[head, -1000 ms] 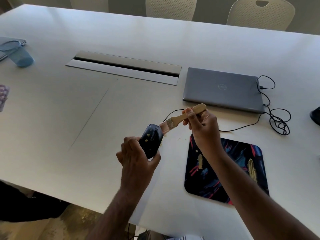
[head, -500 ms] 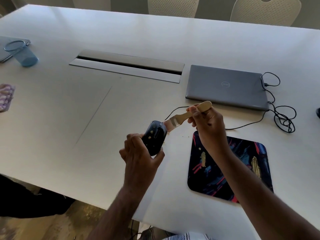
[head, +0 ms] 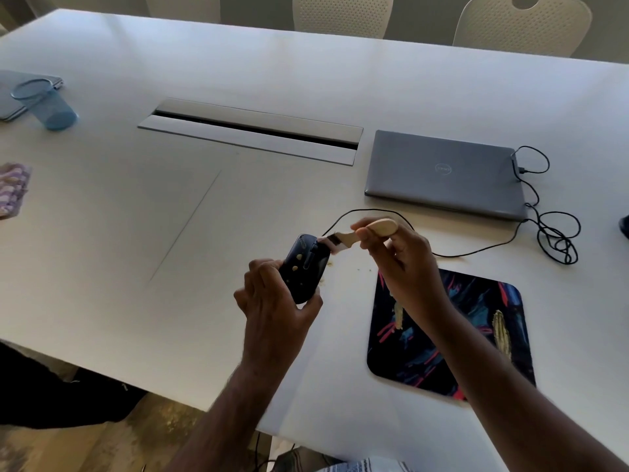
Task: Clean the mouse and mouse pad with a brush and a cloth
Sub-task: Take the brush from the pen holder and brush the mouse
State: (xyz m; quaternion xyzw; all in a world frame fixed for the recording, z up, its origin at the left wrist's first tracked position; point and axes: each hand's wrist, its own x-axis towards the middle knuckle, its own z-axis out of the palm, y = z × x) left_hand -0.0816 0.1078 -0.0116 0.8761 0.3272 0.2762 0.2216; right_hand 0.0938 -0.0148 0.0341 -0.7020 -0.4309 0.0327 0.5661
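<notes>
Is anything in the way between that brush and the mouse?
Nothing visible. The left hand holds the mouse up off the table, and the brush, gripped by the right hand, already has its bristles against the mouse's front end.

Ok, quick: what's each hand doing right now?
Left hand: grips the black mouse, lifted off the table.
Right hand: pinches the wooden brush, bristles on the mouse.
</notes>
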